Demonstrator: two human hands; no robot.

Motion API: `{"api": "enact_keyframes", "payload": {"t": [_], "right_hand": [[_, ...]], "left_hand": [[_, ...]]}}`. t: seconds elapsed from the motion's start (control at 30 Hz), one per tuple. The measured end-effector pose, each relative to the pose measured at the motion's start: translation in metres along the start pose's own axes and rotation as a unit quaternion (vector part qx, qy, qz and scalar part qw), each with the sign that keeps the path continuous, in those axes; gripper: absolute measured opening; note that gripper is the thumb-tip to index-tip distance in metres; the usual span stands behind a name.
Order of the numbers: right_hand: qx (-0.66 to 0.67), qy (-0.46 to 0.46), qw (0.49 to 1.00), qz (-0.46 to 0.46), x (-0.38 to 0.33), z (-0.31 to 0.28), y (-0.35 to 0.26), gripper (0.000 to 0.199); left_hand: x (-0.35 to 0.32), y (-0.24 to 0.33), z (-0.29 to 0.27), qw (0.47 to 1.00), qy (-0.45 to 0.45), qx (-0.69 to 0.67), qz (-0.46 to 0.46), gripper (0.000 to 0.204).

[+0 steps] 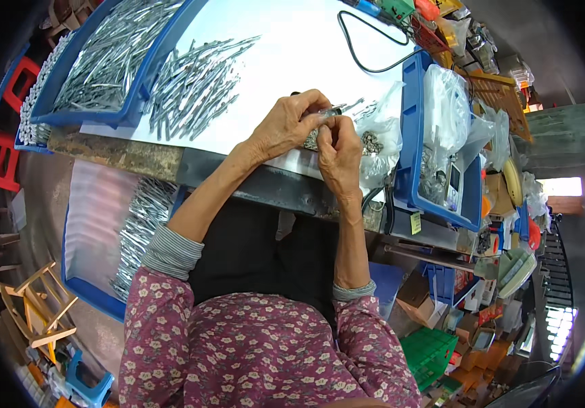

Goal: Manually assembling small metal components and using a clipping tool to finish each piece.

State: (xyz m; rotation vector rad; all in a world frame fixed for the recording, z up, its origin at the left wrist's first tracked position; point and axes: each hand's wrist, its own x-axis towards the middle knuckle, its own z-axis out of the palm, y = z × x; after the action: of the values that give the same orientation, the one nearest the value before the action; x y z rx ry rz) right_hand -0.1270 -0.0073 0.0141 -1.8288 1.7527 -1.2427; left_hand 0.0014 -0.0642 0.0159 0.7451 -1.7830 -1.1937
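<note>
My left hand (pixel 285 126) and my right hand (pixel 340 156) meet over the near edge of the white work surface (pixel 285 47), fingers bent and pinched together. Between their fingertips is a small dark, shiny piece (pixel 334 111), too small to name and partly covered by the fingers. Beside my right hand, small metal parts (pixel 372 143) lie in a clear plastic bag (pixel 389 146). More small parts show beneath the hands, partly hidden. To the left, a loose pile of thin silvery metal strips (pixel 197 88) is spread on the white surface.
A blue bin (pixel 136 102) full of similar strips stands at the far left. On the right, another blue bin (pixel 409 136) holds plastic bags. A black cable (pixel 350 51) loops across the back. Below the table, left, sits a blue-edged tray (pixel 95 296) with strips.
</note>
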Motion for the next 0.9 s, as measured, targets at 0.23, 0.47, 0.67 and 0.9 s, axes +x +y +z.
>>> {"api": "enact_keyframes", "payload": {"t": [0.23, 0.47, 0.67, 0.9], "right_hand": [[0.021, -0.023, 0.999, 0.023, 0.013, -0.003, 0.009, 0.011], [0.030, -0.047, 0.998, 0.027, 0.019, -0.003, 0.006, 0.010], [0.029, -0.002, 0.999, 0.027, 0.019, 0.004, -0.002, 0.009], [-0.044, 0.043, 0.997, -0.039, 0.017, 0.017, 0.001, 0.007]], "left_hand": [[0.019, -0.014, 0.001, 0.994, -0.065, -0.086, -0.017, 0.019], [0.020, -0.018, 0.003, 0.996, -0.006, -0.075, 0.040, 0.018], [0.020, -0.014, -0.002, 0.996, 0.012, -0.092, -0.018, 0.019], [0.019, -0.018, -0.006, 0.989, 0.041, -0.131, -0.062, 0.022]]}}
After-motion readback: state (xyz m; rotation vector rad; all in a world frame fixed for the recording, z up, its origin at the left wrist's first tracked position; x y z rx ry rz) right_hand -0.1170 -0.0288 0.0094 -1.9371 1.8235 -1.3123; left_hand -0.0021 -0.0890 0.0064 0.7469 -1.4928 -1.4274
